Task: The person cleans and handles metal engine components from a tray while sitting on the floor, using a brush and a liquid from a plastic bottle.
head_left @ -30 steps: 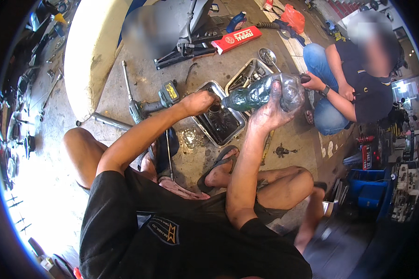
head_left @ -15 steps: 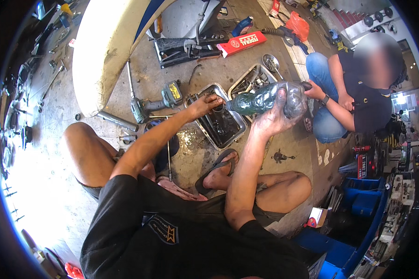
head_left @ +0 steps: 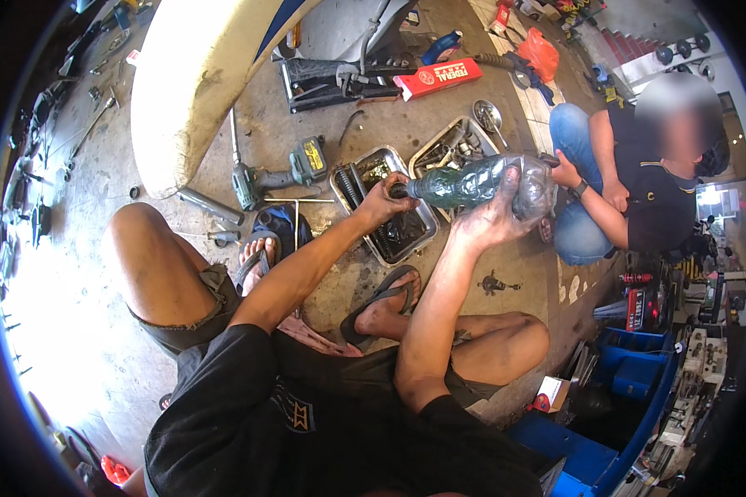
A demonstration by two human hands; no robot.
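Observation:
My right hand (head_left: 493, 217) grips a crinkled plastic bottle (head_left: 464, 186) lying sideways in the air, its bottom to the right. My left hand (head_left: 387, 201) is closed on a small dark cylindrical piece (head_left: 399, 190) at the bottle's neck. Below it is a metal tray (head_left: 428, 222) holding long black springs (head_left: 352, 190) and dark oily contents. A second tray (head_left: 439, 135) with metal parts sits beyond, partly hidden by the bottle. The co-worker's hand (head_left: 565, 170), with something dark in it, is beside the bottle's base.
A crouching person (head_left: 655, 199) is at my right. Around are a cordless impact tool (head_left: 265, 180), a T-handle wrench (head_left: 298, 200), a red box (head_left: 439, 79), a white-and-blue body panel (head_left: 174, 99), an orange plastic bag (head_left: 537, 54), a small part (head_left: 497, 282) and a blue bin (head_left: 630, 364).
My left hand has shifted right and down, closing round the bottle's neck area. The bottle in my right hand has moved slightly down and right in the picture. The whole view has shifted a little.

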